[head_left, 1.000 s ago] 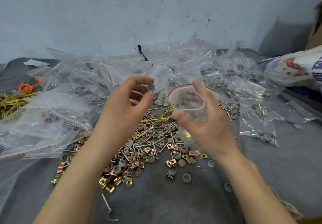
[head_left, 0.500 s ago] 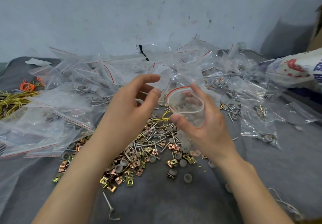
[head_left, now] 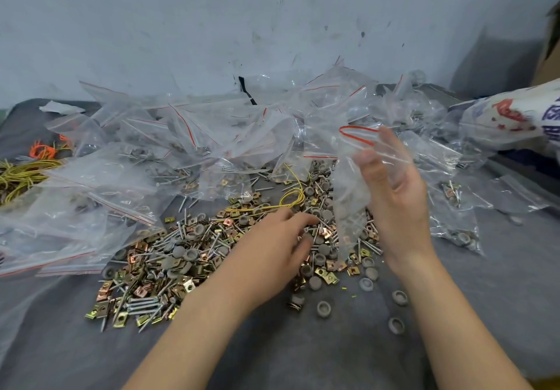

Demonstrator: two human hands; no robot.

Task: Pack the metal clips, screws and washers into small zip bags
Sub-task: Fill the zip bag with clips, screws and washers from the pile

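A loose pile of brass-coloured metal clips, long screws and grey round washers (head_left: 181,256) lies on the grey cloth in the middle. My left hand (head_left: 272,250) is down on the right part of that pile, fingers spread and loosely bent among the parts. My right hand (head_left: 391,198) is raised above the pile and holds a small clear zip bag (head_left: 351,183) with a red-striped mouth; thumb and fingers pinch its upper edge. The bag hangs down with its mouth open at the top. What is inside it cannot be made out.
A heap of clear zip bags (head_left: 188,147), several with hardware inside, fills the back and left. Yellow and orange wire ties (head_left: 24,171) lie at far left. A printed white sack (head_left: 512,117) sits at the right. Stray washers (head_left: 397,297) dot the cloth near my right forearm.
My left hand dropped from beside the bag's mouth down onto the pile of parts. My right hand lifted the bag slightly and shifted right.
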